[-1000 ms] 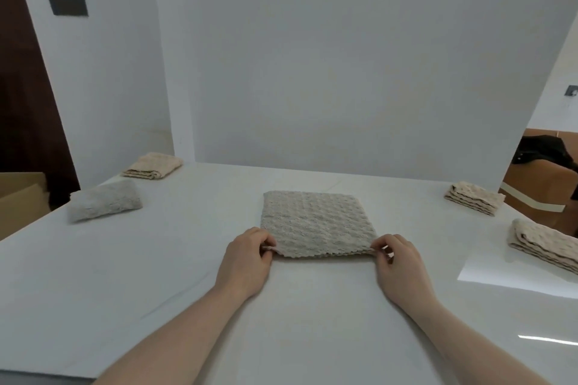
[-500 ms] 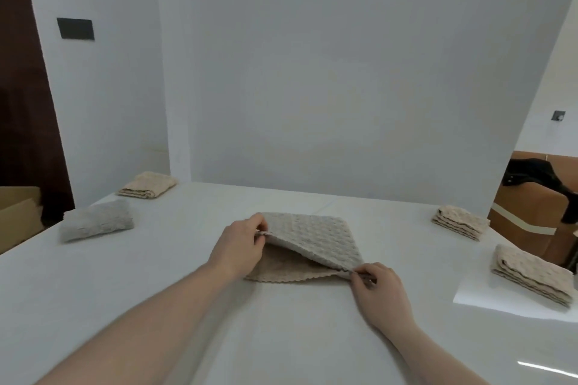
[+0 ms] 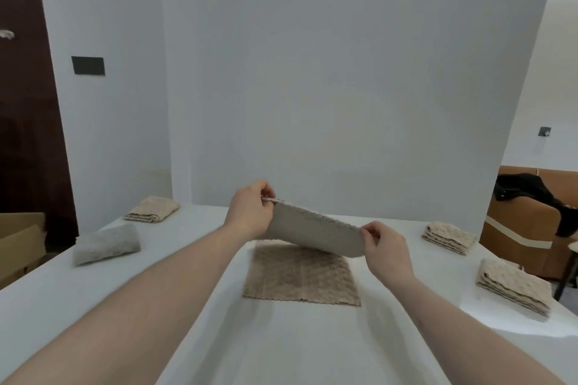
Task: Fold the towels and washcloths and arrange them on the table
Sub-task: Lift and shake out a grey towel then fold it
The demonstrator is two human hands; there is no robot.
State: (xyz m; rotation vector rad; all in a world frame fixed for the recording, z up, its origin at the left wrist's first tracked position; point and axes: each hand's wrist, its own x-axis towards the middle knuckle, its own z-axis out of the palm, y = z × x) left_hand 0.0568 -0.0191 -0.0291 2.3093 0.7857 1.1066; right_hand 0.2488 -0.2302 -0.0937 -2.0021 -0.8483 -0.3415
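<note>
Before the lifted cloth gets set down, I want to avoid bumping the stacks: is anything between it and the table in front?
Yes. A beige washcloth lies flat right under the grey cloth held by the left hand and right hand. The folded stacks sit off to the sides.
</note>
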